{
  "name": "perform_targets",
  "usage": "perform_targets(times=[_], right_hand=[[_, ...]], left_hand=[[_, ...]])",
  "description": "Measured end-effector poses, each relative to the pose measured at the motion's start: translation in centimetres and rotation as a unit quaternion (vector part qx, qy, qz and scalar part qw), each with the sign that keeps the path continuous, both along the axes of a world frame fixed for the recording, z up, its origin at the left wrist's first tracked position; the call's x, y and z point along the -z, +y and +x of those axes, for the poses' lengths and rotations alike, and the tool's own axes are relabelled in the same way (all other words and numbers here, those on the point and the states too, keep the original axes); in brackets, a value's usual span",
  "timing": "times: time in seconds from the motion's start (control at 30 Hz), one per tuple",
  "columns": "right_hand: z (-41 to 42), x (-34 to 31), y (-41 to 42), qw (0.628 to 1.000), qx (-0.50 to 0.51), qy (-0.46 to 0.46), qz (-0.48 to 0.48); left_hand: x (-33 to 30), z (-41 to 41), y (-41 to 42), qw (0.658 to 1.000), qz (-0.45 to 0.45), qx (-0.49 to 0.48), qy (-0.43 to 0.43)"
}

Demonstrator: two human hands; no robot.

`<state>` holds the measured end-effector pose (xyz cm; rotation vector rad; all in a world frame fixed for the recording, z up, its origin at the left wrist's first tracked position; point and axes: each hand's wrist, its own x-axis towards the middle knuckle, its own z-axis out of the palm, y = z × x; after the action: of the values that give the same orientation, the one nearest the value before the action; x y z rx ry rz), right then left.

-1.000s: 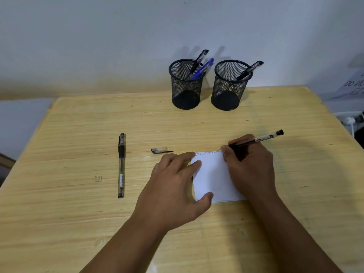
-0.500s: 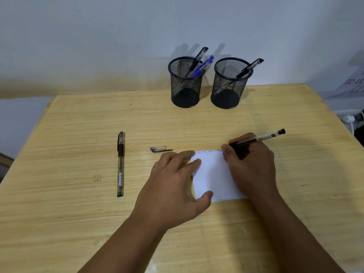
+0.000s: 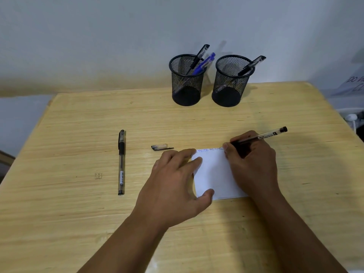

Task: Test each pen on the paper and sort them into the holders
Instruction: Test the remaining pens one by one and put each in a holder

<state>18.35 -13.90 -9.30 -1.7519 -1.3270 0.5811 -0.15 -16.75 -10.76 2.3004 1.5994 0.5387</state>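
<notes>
White paper (image 3: 213,174) lies near the worktop's (image 3: 78,223) front edge, right of centre; thin, light, apt to slide, so it needs pinning flat. Head view: left hand (image 3: 173,186) rests spread on its left edge, fingers straight, thumb at the near corner. Right hand (image 3: 252,160) pinches a stiff, slim pen (image 3: 264,135) low on the barrel, tip at the paper's far edge beside blue marks. Loose cap (image 3: 160,147) and capped pen (image 3: 121,162) lie left; two mesh holders (image 3: 186,83) stand at the far edge.

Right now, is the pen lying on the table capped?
Capped: the pen has its black cap on at the far end. The loose cap lies apart from it.
</notes>
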Motion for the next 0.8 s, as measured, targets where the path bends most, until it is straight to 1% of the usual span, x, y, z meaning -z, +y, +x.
perform_targets(times=[0.23,0.4,0.47,0.6,0.7,0.8], right_hand=[[0.0,0.0,-0.1,1.0,-0.004,0.003,-0.002],[0.7,0.0,0.0,0.996,0.032,0.08,0.013],[0.8,-0.2,-0.2,0.994,0.041,0.096,0.02],[0.8,-0.3,-0.2,0.993,0.038,0.11,0.021],[1.4,-0.8,-0.4,0.991,0.036,0.125,0.016],[2.3,-1.5,-1.1,0.992,0.035,0.121,0.014]], left_hand=[[0.0,0.0,0.0,1.0,0.002,0.002,0.003],[0.2,-0.1,0.0,1.0,0.007,0.003,0.001],[0.2,0.0,0.0,1.0,0.006,0.003,0.0],[0.1,-0.1,-0.1,1.0,0.004,0.003,0.002],[-0.1,0.1,-0.3,1.0,0.007,0.007,0.02],[-0.4,0.1,-0.4,1.0,0.0,0.009,0.022]])
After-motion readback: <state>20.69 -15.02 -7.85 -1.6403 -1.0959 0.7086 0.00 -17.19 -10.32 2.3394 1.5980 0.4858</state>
